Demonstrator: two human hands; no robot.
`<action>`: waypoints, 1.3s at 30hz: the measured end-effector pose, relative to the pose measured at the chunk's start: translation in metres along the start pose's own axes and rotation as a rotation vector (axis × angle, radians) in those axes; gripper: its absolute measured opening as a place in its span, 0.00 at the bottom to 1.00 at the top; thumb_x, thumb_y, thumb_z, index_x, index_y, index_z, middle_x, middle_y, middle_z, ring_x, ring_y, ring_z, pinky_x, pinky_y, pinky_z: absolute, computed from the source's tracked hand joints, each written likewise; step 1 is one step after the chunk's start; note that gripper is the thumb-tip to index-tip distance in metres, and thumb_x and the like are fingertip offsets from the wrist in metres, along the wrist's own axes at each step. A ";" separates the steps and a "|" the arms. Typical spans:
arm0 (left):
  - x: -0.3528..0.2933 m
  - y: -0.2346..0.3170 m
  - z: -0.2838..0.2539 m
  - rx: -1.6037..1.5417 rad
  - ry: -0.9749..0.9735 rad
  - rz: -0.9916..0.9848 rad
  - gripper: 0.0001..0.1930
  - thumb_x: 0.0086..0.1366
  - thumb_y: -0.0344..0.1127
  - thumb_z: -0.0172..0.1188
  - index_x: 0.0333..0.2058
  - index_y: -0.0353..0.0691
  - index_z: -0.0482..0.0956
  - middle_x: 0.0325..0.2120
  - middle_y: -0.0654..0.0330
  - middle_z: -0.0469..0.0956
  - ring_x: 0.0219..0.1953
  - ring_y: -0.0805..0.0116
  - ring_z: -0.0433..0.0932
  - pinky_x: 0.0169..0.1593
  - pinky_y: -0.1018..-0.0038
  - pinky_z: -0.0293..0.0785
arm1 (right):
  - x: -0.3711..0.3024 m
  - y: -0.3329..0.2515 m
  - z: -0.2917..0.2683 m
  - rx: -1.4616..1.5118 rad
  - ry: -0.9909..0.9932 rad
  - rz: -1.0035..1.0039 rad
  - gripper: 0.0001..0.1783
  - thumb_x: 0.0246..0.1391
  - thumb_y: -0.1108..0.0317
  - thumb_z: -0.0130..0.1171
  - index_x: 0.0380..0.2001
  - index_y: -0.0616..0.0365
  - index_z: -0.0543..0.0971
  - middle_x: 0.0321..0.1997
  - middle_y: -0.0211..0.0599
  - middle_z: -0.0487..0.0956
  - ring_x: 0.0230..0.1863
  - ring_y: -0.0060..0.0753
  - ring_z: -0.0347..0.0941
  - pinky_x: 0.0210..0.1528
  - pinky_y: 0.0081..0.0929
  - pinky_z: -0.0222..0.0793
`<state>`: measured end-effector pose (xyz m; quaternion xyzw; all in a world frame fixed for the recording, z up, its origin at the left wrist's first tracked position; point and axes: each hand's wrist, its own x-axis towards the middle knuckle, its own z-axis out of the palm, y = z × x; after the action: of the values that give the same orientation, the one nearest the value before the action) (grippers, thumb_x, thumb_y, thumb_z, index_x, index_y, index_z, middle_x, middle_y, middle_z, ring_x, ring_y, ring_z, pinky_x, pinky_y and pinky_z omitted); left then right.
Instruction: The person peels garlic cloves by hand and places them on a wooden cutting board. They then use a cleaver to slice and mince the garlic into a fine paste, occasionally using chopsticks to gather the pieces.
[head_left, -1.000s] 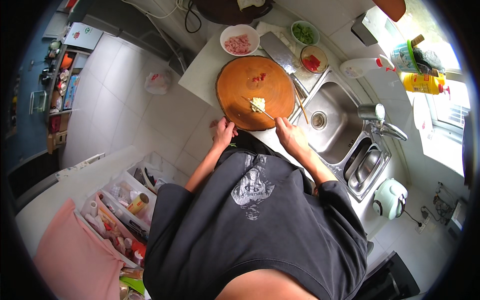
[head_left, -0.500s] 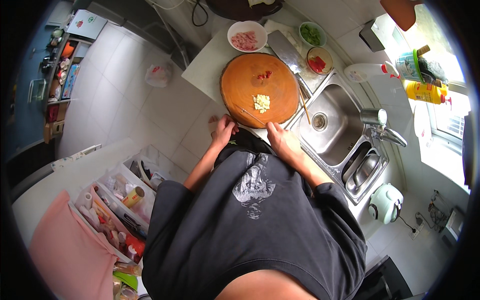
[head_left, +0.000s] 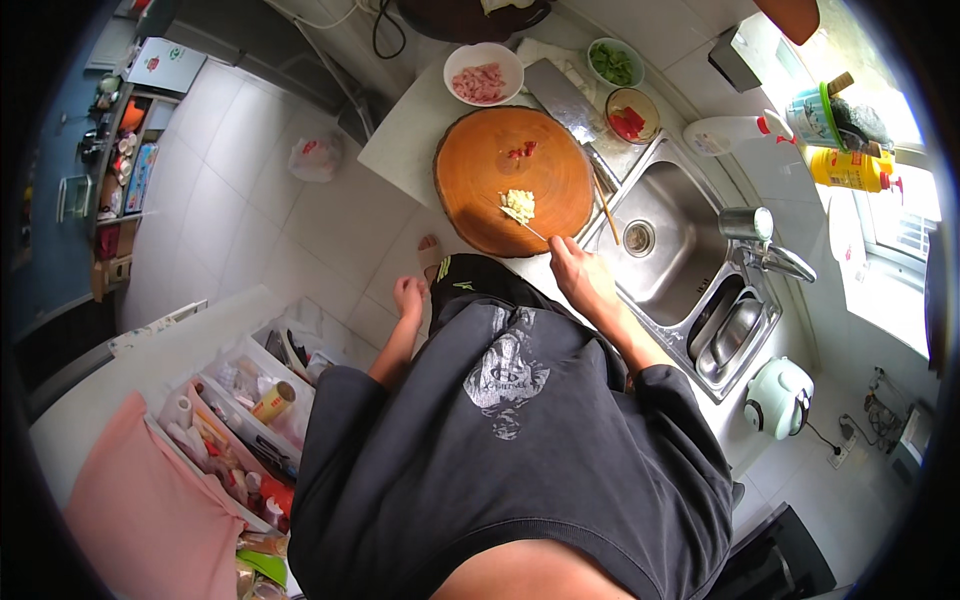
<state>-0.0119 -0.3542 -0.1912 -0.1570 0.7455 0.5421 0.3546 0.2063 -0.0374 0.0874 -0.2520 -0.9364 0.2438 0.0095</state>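
While the right hand [head_left: 577, 265] grips a thin tool [head_left: 535, 232] at the near edge of the chopping board [head_left: 470, 150], the far part of the tool reaches in over the board to the pale chopped pile [head_left: 517, 206]. The tool shows nearly edge-on; it is probably a knife. The left hand [head_left: 410, 298] hangs off the near left side of the board, apart from it, fingers curled; whether it holds anything cannot be told.

Status of the ingredients:
- Pale pile: on the near half of the board, already cut small and gathered; not in a bowl.
- Red bits [head_left: 521, 151]: on the far half of the board, apart from the pile.
- Meat [head_left: 478, 83]: cut, in a white bowl [head_left: 488, 52] just beyond the board.
- Greens [head_left: 611, 65] and red pieces [head_left: 627, 123]: in separate bowls beyond the board, to its right.

Most of the cutting appears complete; the pile and red bits remain uncollected. A cleaver [head_left: 560, 95] lies beside the board's far right edge, out of hand.
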 end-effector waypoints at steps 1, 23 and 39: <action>0.004 -0.013 -0.013 0.034 0.059 -0.034 0.08 0.73 0.35 0.56 0.44 0.37 0.76 0.30 0.59 0.83 0.26 0.71 0.80 0.28 0.75 0.73 | 0.001 -0.001 -0.001 0.007 0.011 -0.004 0.08 0.64 0.70 0.55 0.45 0.55 0.72 0.30 0.46 0.77 0.27 0.57 0.79 0.28 0.51 0.75; -0.004 -0.032 -0.020 0.270 -0.003 -0.036 0.12 0.72 0.37 0.55 0.46 0.36 0.77 0.34 0.55 0.85 0.31 0.65 0.84 0.32 0.67 0.76 | -0.001 0.006 0.006 -0.012 -0.068 0.024 0.07 0.65 0.70 0.55 0.44 0.55 0.71 0.30 0.46 0.79 0.27 0.58 0.80 0.29 0.54 0.75; -0.005 -0.029 -0.022 0.278 0.015 -0.061 0.12 0.73 0.38 0.55 0.47 0.37 0.76 0.35 0.55 0.85 0.32 0.65 0.85 0.34 0.67 0.77 | -0.003 0.009 0.005 0.032 -0.048 0.026 0.06 0.66 0.68 0.55 0.43 0.55 0.71 0.30 0.47 0.78 0.26 0.60 0.79 0.29 0.54 0.75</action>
<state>0.0019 -0.3854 -0.2043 -0.1331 0.8109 0.4214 0.3837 0.2120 -0.0342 0.0792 -0.2580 -0.9290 0.2650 -0.0120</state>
